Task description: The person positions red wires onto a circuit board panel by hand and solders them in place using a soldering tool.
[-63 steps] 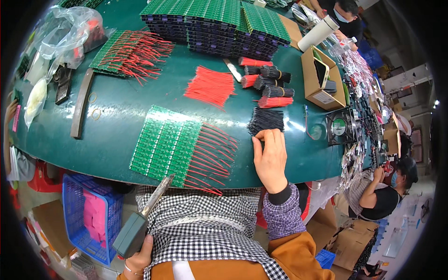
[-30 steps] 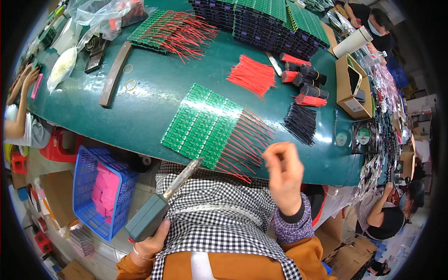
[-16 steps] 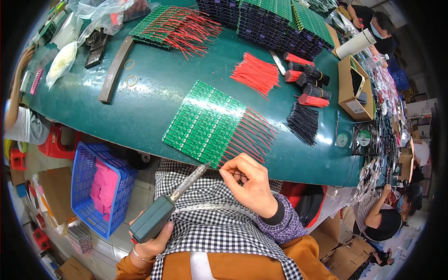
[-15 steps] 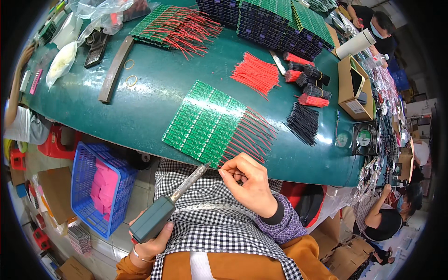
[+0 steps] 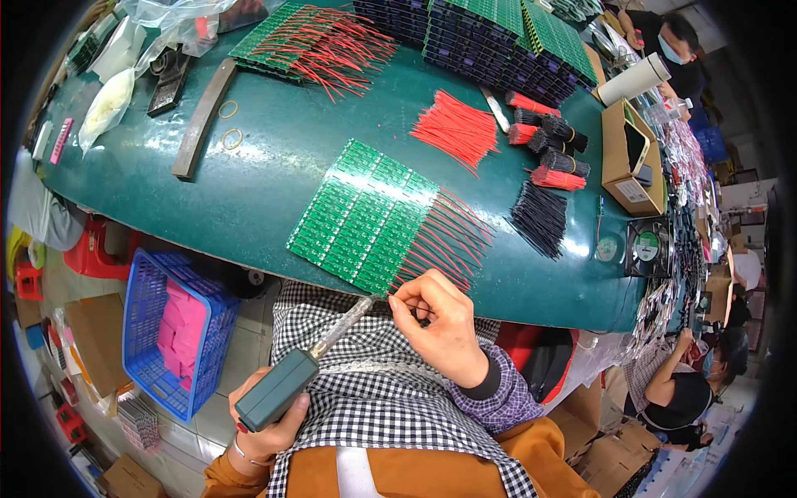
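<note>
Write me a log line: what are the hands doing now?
left hand: gripping soldering iron | right hand: close to iron's tip | green circuit board: on table, red wires along right edge

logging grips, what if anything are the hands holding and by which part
Left hand: soldering iron, by its dark body. Right hand: pinched, contents unclear.

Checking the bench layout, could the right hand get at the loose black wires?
Probably yes: the loose black wires lie uncovered, ahead and to the right of the right hand, and nothing tall stands between them.
</note>
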`<action>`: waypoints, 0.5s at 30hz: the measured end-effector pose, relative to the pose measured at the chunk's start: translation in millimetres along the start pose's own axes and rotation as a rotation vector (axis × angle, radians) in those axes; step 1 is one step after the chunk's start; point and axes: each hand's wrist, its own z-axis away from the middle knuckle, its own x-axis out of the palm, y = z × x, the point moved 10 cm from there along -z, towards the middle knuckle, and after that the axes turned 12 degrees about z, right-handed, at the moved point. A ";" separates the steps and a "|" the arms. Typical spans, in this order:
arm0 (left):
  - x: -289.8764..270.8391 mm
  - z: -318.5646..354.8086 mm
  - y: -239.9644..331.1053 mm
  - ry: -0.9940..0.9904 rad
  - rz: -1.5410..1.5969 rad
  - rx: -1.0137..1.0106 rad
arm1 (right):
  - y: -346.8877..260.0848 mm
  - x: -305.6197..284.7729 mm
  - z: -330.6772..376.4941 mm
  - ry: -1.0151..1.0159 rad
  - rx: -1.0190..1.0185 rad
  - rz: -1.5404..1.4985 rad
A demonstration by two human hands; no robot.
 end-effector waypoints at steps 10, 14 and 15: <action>1.8 -1.1 -0.5 -0.003 0.007 0.045 | -1.5 -0.7 -0.8 -0.009 -0.007 0.015; 2.4 1.0 -3.8 -0.017 0.005 0.015 | -3.0 1.3 0.3 -0.056 -0.003 0.037; 2.2 2.1 -4.7 -0.017 0.001 0.007 | -2.7 1.6 1.1 -0.060 0.000 0.039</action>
